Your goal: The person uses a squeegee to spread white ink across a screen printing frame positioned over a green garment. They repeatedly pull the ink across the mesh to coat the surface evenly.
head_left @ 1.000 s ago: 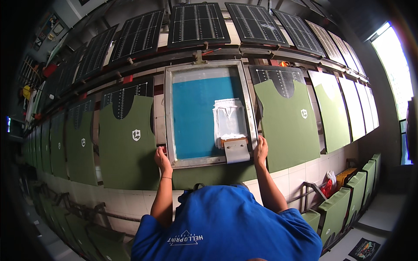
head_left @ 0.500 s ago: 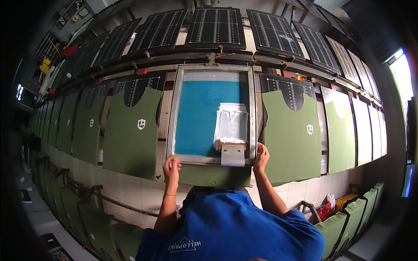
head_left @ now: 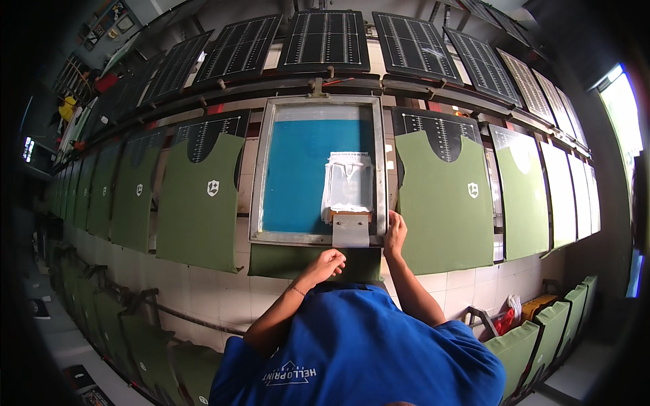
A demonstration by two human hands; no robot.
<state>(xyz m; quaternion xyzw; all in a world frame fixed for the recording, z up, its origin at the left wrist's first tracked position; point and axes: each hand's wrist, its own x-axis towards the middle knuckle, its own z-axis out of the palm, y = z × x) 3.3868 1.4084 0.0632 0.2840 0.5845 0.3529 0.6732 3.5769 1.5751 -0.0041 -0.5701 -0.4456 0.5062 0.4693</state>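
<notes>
In front of me lies a screen printing frame [head_left: 256,176] with blue mesh [head_left: 298,169], flat over a green shirt piece [head_left: 277,262] whose near end sticks out. White ink [head_left: 349,206] surrounds a pale rectangle in the mesh's right half. A squeegee [head_left: 351,230] with a grey metal plate and a wooden edge rests at the near side, its plate overhanging the frame. My left hand [head_left: 326,265], fingers curled and seemingly holding nothing, hovers just below the plate. Against the frame's near right corner, my right hand [head_left: 395,235] has its fingers bent on the side bar.
Green shirt pieces with small white emblems lie on boards to the left [head_left: 200,210] and right [head_left: 443,203]. Black boards with white rulings [head_left: 323,42] line the far row behind a metal rail [head_left: 237,96]. More green pieces [head_left: 528,352] stand behind me.
My left hand has left the frame's near left corner and moved right, beside the squeegee plate. My right hand stays at the frame's right side. The whole view has shifted slightly.
</notes>
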